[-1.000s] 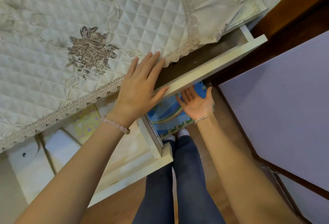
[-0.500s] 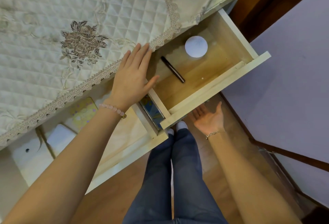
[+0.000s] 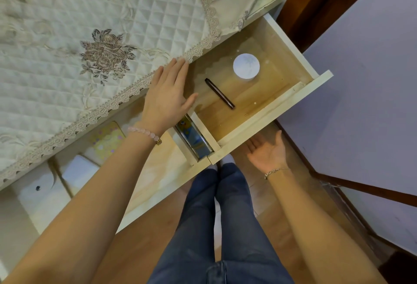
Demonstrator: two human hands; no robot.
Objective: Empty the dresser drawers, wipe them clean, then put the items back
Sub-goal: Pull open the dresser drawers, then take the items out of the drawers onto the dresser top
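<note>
The right-hand dresser drawer (image 3: 270,112) stands pulled out, its pale wooden bottom showing. Inside lie a round white jar (image 3: 246,66) and a thin dark pen (image 3: 220,93). My left hand (image 3: 167,96) rests flat, fingers straight, on the lace edge of the quilted dresser cover (image 3: 101,35). My right hand (image 3: 267,151) is palm up with relaxed fingers just below the drawer's front panel, holding nothing. A second drawer (image 3: 144,180) at the left is open too, with a yellow patterned card (image 3: 106,139) and white boxes (image 3: 76,173) in it.
A lower drawer's blue patterned contents (image 3: 194,137) show in the gap between the two drawers. A lilac bed (image 3: 370,103) with a dark wooden frame stands close on the right. My legs in blue jeans (image 3: 216,227) stand on the wooden floor before the dresser.
The right-hand drawer slid from nearly closed to fully out, uncovering the jar and pen. My right hand dropped away from under its front panel. My left hand stayed on the cover.
</note>
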